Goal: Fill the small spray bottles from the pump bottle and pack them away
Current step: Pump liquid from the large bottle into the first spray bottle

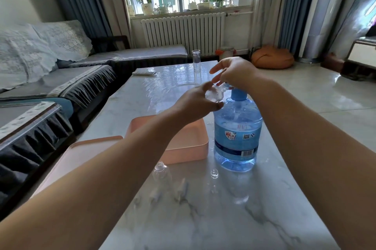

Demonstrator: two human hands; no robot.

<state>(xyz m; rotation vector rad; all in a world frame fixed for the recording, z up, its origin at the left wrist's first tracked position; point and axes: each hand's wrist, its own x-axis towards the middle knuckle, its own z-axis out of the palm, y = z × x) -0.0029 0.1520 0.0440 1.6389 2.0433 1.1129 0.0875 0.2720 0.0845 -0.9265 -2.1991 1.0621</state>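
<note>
The marble desk (213, 219) carries everything. On it stands the blue pump bottle (237, 137), right of a pink box (189, 148) whose lid (81, 154) lies nearer, to the left. The right hand (234, 72) rests over the bottle's pump top, fingers curled down around it. The left hand (195, 101) grips a small clear spray bottle (214, 95) tilted against the pump. An empty spray bottle (161, 174) lies on the desk near the box's front, with a spray head (183, 188) and a clear cap (214, 173) just beside. A glass (196, 60) stands at the far edge.
</note>
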